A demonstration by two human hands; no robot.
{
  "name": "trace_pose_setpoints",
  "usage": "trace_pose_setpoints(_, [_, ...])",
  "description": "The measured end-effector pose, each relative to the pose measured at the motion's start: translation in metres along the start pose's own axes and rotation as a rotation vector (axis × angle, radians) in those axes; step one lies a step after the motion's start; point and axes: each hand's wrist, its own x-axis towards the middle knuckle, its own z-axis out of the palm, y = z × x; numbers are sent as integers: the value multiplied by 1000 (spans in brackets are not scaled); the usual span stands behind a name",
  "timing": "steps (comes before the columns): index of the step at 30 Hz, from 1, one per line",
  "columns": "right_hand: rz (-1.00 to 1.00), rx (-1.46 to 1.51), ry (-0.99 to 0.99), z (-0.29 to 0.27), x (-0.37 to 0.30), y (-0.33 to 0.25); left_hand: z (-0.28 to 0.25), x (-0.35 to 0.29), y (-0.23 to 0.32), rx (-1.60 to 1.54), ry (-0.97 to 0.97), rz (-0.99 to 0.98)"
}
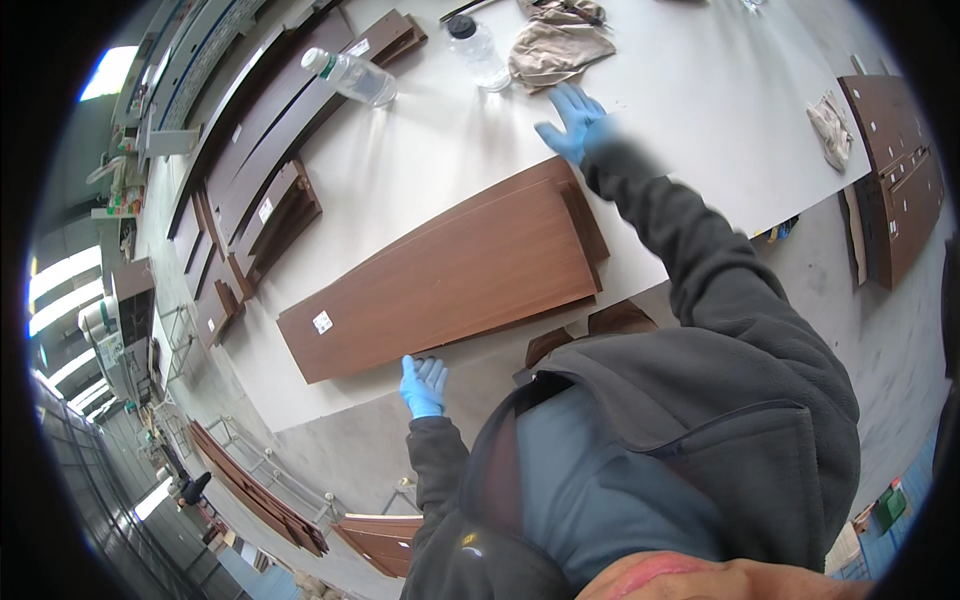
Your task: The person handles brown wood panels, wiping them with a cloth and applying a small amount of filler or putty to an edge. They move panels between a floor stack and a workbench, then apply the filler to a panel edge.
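Note:
A stack of brown wood-look panels (440, 275) lies slantwise on the white table, the top one bearing a small white label near its left end. My left hand (424, 387), in a blue glove, is at the stack's near edge with fingers stretched out. It holds nothing; whether it touches the edge I cannot tell. Past the stack's far right corner, my gloved right hand (577, 122) reaches over the table, fingers spread and holding nothing. Just beyond its fingertips lies a crumpled beige cloth (560, 45). A clear bottle with a black cap (480, 55) stands beside that cloth.
Another clear bottle (350, 77) with a white-green cap stands on the white table (720, 90). More brown panels (265, 140) are piled along the left. At the far right lie a light cloth (830, 130) and another brown panel stack (900, 170). Further panels (255, 490) sit lower left.

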Motion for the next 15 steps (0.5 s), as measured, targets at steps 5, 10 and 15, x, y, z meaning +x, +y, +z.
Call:
trace_pose_setpoints(5, [-56, -53, -19, 6, -141, -59, -52, 68, 33, -255, 147, 99])
trace_pose_setpoints(10, [311, -87, -273, 24, -208, -75, -110, 141, 81, -142, 501, 290])
trace_pose_setpoints(15, [479, -20, -381, 25, -213, -72, -149, 150, 107, -247, -283, 225])
